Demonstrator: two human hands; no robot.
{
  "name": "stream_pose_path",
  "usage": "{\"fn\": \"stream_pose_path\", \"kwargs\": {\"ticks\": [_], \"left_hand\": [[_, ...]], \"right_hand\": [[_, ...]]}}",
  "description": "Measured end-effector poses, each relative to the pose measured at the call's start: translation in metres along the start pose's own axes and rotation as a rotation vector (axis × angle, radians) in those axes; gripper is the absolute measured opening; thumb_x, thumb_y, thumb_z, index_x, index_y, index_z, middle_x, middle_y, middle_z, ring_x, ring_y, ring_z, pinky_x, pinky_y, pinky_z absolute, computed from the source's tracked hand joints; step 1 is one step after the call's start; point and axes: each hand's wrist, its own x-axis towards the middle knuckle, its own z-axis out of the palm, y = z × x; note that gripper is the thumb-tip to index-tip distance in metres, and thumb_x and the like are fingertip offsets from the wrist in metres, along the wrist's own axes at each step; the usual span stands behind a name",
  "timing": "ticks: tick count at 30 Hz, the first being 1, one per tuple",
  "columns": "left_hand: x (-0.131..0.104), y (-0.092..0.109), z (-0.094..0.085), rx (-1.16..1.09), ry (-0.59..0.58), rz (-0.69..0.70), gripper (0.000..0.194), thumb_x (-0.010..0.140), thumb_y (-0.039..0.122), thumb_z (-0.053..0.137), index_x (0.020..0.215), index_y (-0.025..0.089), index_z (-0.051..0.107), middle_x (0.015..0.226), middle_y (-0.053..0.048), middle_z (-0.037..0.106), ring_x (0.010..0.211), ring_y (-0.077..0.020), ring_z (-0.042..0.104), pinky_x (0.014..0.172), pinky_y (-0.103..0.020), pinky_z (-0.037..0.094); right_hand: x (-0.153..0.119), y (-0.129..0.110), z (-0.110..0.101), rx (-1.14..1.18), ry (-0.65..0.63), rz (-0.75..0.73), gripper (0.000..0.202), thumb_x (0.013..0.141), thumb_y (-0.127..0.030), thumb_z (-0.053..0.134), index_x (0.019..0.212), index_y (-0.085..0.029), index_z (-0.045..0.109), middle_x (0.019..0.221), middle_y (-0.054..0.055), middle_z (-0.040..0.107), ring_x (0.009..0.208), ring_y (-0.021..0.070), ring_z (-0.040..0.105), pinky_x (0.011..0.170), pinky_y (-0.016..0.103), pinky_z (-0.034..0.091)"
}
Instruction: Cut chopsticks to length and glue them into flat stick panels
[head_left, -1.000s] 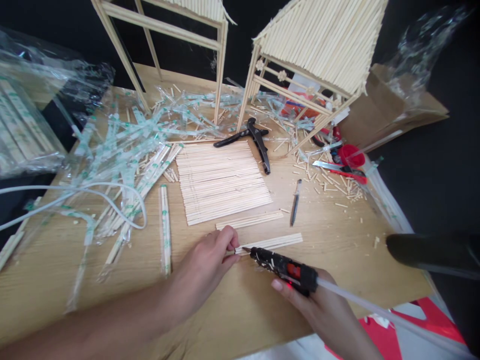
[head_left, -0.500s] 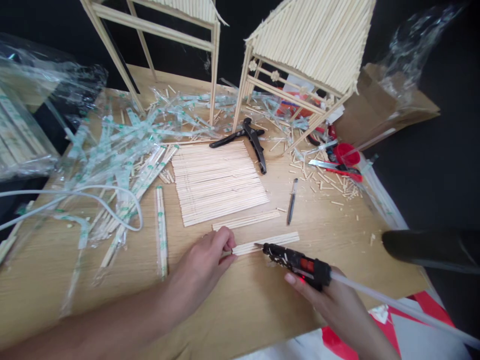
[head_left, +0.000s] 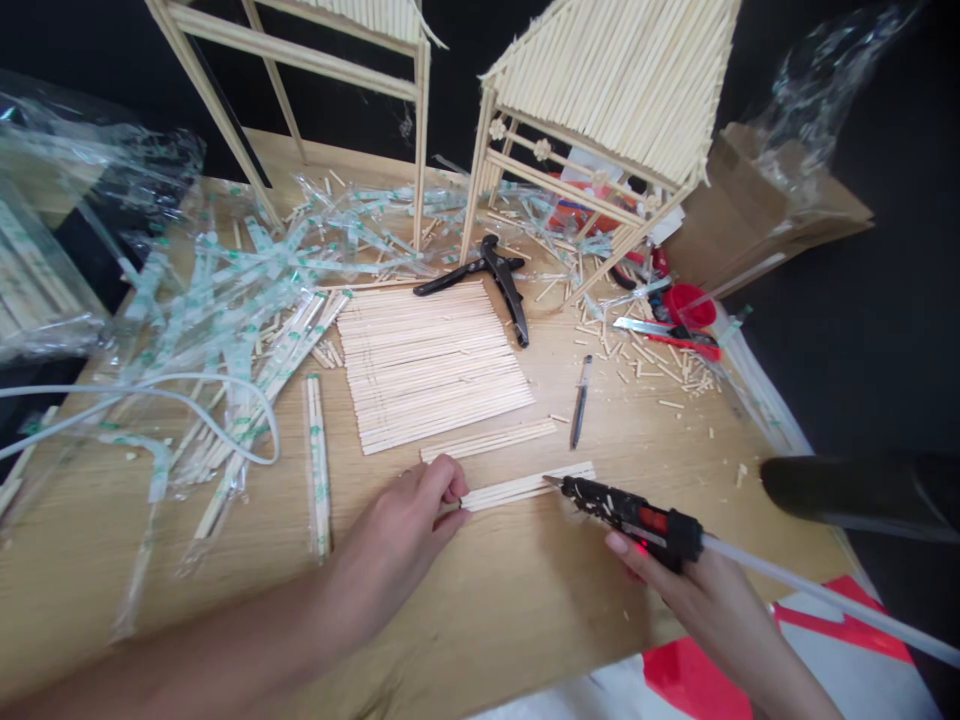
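Note:
My left hand (head_left: 405, 520) pinches the left end of a short row of wooden sticks (head_left: 510, 490) lying on the table. In my right hand (head_left: 682, 590) is a black hot glue gun (head_left: 634, 515), a long clear glue stick (head_left: 810, 600) running out of its back. Its nozzle points left and is at the right part of the sticks. Just beyond lies another narrow row of sticks (head_left: 487, 441), and behind that a wide panel of sticks (head_left: 435, 365) side by side. A black pen (head_left: 580, 402) lies to the right.
Black cutters (head_left: 499, 278) rest at the panel's far corner. Two stick-built structures (head_left: 615, 90) stand at the back. Torn plastic wrappers (head_left: 247, 260) and wrapped chopsticks (head_left: 318, 465) lie left, beside a white cable (head_left: 225, 385). Right are a red utility knife (head_left: 675, 335) and a paper bag (head_left: 772, 210).
The glue gun in my right hand has moved right along the sticks, toward their right end. My left hand keeps its pinch on the left end. The whole view has shifted slightly.

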Motion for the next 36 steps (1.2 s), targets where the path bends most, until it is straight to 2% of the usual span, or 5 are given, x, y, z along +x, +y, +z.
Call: {"fn": "stream_pose_path", "kwargs": {"ticks": [8,11,18,31,36], "left_hand": [[0.001,0.004,-0.002,-0.010,-0.017,-0.014,0.012,0.084,0.016,0.052,0.086,0.024,0.044,0.082,0.005,0.056,0.079,-0.0139,0.055,0.068,-0.025,0.039],[0.002,0.005,-0.003,-0.007,-0.021,-0.031,0.012,0.084,0.016,0.052,0.085,0.024,0.043,0.081,0.005,0.056,0.078,-0.0140,0.055,0.068,-0.025,0.039],[-0.001,0.005,-0.005,-0.005,-0.024,-0.007,0.008,0.086,0.019,0.051,0.090,0.025,0.046,0.083,0.005,0.056,0.079,-0.0137,0.056,0.069,-0.025,0.039],[0.000,0.007,-0.007,-0.005,-0.041,0.006,0.007,0.087,0.020,0.049,0.089,0.025,0.044,0.084,0.004,0.056,0.080,-0.0153,0.055,0.068,-0.026,0.038],[0.001,0.006,-0.007,-0.003,-0.046,0.001,0.007,0.087,0.020,0.050,0.090,0.025,0.044,0.084,0.004,0.056,0.080,-0.0155,0.055,0.069,-0.026,0.039]], "right_hand": [[-0.001,0.007,-0.002,-0.036,0.061,-0.005,0.043,0.078,-0.060,0.055,0.061,-0.021,0.061,0.059,0.001,0.063,0.061,0.0196,0.060,0.055,0.025,0.048],[-0.004,0.002,-0.001,-0.013,0.022,-0.042,0.039,0.080,-0.056,0.056,0.069,-0.021,0.066,0.065,0.002,0.067,0.065,0.0206,0.063,0.058,0.025,0.050],[-0.004,-0.028,0.020,0.135,-0.246,-0.143,0.029,0.085,-0.045,0.057,0.096,-0.022,0.071,0.087,0.001,0.072,0.089,0.0239,0.066,0.076,0.027,0.052],[0.000,-0.033,0.036,0.158,-0.271,-0.170,0.023,0.084,-0.042,0.058,0.082,-0.021,0.067,0.074,0.000,0.067,0.089,0.0245,0.065,0.082,0.029,0.050],[-0.001,-0.036,0.036,0.181,-0.275,-0.188,0.023,0.085,-0.042,0.057,0.090,-0.023,0.069,0.079,-0.001,0.068,0.081,0.0222,0.064,0.079,0.029,0.050]]}}
